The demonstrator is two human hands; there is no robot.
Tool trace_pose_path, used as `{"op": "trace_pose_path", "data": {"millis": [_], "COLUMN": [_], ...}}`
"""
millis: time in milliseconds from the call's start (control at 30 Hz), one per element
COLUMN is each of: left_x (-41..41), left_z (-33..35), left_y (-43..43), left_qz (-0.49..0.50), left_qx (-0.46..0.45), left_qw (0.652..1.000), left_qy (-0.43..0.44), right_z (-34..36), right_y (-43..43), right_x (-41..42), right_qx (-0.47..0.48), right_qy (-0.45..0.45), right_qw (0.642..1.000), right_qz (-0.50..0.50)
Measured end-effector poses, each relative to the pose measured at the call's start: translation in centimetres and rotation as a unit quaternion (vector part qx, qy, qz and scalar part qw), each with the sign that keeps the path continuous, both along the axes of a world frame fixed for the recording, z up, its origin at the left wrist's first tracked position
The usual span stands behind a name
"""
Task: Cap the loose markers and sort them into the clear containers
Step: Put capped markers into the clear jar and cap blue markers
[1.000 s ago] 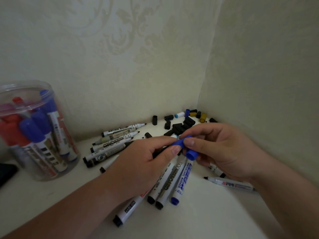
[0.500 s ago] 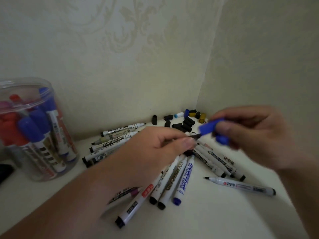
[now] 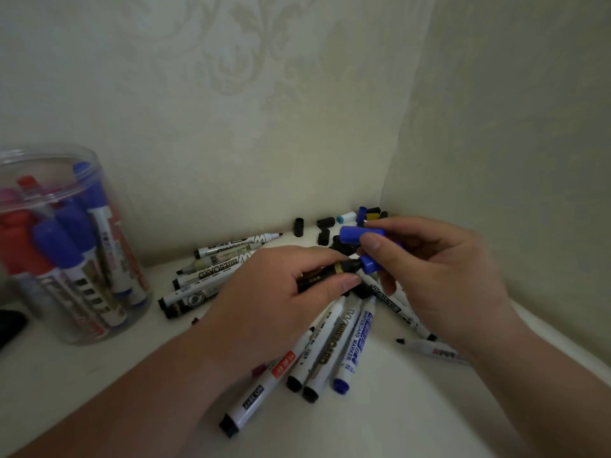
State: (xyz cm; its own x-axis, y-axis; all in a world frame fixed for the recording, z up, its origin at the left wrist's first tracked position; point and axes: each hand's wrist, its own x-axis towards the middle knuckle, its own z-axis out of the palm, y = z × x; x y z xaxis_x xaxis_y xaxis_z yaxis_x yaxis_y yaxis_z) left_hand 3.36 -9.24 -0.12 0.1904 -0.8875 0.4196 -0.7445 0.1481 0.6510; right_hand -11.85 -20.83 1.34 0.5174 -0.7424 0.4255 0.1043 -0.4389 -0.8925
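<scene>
Head view: your left hand (image 3: 287,285) pinches a dark marker (image 3: 344,268) between thumb and fingers, long axis sideways, tip toward your right hand (image 3: 429,269). Right fingers curl round two blue caps: upper cap (image 3: 355,233) above the tip, lower cap (image 3: 372,264) right at it, contact unclear. Likely next: push lower cap along that axis. Jar (image 3: 39,166) sits well left of both grips.

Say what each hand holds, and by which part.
Left hand grips a dark marker on the barrel, near its exposed end. Right hand pinches one blue cap by its rear half; a second blue cap sits in its fingers.
</scene>
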Motion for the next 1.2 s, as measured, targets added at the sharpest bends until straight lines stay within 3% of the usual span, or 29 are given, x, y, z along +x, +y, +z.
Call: {"op": "trace_pose_path", "data": {"millis": [433, 533, 633, 733, 833, 1033, 1200], "left_x": [-0.4, -0.2, 0.0, 0.4, 0.7, 1.0, 1.0], "left_z": [0.1, 0.0, -0.1, -0.3, -0.2, -0.6, -0.7], "left_y": [0.1, 0.1, 0.3, 0.5, 0.7, 0.6, 0.3], "left_qz": [-0.029, -0.019, 0.013, 0.039, 0.054, 0.072, 0.055], "left_qx": [-0.025, -0.045, -0.042, -0.046, -0.049, -0.054, -0.049], "left_qw": [0.996, 0.997, 0.999, 0.998, 0.997, 0.996, 0.994], "left_qy": [0.075, 0.057, 0.018, 0.006, -0.004, -0.028, -0.084], "right_z": [-1.0, -0.5, 0.3, 0.9, 1.0, 0.8, 0.8], "right_y": [1.9, 2.4, 1.0, -1.3, -2.1, -1.7, -1.2], "right_x": [1.0, 1.2, 0.8, -0.1, -0.9, -1.3, -1.1], "right_qx": [-0.133, -0.063, 0.076, 0.245, 0.334, 0.219, 0.166], "right_qy": [0.001, -0.008, -0.031, -0.081, -0.045, 0.158, 0.172], "right_qw": [0.991, 0.998, 0.995, 0.965, 0.941, 0.950, 0.957], "right_qz": [-0.032, -0.027, -0.052, -0.041, 0.027, 0.157, 0.167]}}
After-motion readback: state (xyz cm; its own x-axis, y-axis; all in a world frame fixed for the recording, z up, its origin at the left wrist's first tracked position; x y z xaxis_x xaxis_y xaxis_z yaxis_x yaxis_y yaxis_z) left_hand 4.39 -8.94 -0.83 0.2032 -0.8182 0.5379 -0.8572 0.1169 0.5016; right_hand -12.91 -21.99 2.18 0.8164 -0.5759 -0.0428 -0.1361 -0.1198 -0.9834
